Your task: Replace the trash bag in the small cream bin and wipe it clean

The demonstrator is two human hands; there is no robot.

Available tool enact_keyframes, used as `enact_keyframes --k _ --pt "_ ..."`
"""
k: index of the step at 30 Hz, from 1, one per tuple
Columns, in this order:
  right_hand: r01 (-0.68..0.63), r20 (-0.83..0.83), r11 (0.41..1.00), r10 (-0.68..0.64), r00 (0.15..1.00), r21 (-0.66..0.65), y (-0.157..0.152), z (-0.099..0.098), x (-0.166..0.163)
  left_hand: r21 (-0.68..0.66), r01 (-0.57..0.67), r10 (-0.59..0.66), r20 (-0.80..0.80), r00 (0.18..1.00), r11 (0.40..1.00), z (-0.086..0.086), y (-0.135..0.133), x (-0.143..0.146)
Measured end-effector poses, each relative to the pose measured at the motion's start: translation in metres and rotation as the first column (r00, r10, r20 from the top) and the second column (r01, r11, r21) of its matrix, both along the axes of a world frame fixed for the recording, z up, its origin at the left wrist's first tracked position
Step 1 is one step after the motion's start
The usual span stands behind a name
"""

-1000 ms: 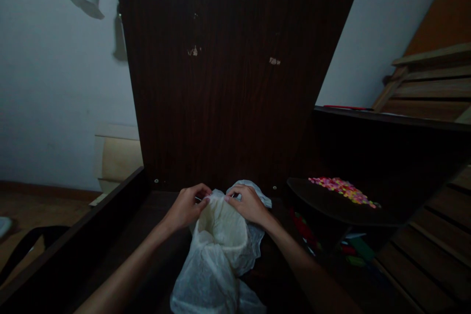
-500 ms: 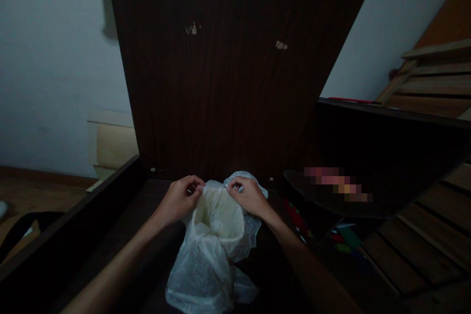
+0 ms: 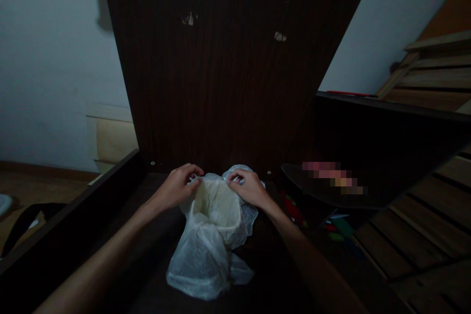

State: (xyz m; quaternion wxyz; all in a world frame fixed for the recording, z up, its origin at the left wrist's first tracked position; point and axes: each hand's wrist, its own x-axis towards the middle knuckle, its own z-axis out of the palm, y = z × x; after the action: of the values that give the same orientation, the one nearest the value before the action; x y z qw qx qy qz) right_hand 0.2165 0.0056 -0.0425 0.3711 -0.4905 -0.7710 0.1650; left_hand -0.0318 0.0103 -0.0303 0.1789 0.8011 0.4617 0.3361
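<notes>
A small pale bin (image 3: 240,216) stands on the dark wooden surface, lined with a thin white plastic bag (image 3: 198,260). The bag's edge is folded over the rim, and its loose part hangs in a bunch down the near side. At the far left of the rim, my left hand (image 3: 178,186) has its thumb and curled fingers on the bag's edge. My right hand (image 3: 250,189) pinches the bag at the far right of the rim. More of the crumpled plastic bulges out behind and below the right hand. Inside, the wrinkled liner covers the bin's walls.
A tall dark wooden panel (image 3: 224,73) rises behind the bin. On the left runs a low dark side board (image 3: 73,211). To the right are a dark shelf (image 3: 386,108) with a pixelated patch, small coloured items below it, and wooden slats (image 3: 423,211).
The view has shifted slightly, so everything sits a little higher. My left fingers have loosened and spread a little at the rim; my right hand keeps its pinch.
</notes>
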Motion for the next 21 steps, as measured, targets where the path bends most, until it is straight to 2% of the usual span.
enact_keyframes --k 5,8,14,19,21 --pt "-0.037 0.000 0.999 0.037 0.999 -0.001 0.001 -0.001 0.001 -0.020 0.110 -0.111 -0.131 0.985 0.994 0.005 0.004 0.005" --pt "-0.013 -0.008 1.000 0.013 1.000 -0.001 0.004 -0.006 0.002 -0.051 0.108 -0.117 -0.214 0.970 0.993 0.005 0.004 0.006" --pt "0.029 -0.041 1.000 -0.029 0.999 0.002 0.004 -0.012 0.004 -0.051 0.097 -0.107 -0.264 0.959 0.994 0.007 0.002 0.004" --pt "0.025 -0.086 1.000 -0.024 0.996 0.011 -0.004 -0.010 0.014 0.103 0.088 -0.058 -0.268 0.962 0.991 0.015 -0.003 0.006" --pt "0.032 -0.100 0.999 -0.031 0.994 0.015 -0.011 -0.010 0.024 0.132 0.147 -0.108 -0.265 0.958 0.980 0.022 -0.008 0.010"
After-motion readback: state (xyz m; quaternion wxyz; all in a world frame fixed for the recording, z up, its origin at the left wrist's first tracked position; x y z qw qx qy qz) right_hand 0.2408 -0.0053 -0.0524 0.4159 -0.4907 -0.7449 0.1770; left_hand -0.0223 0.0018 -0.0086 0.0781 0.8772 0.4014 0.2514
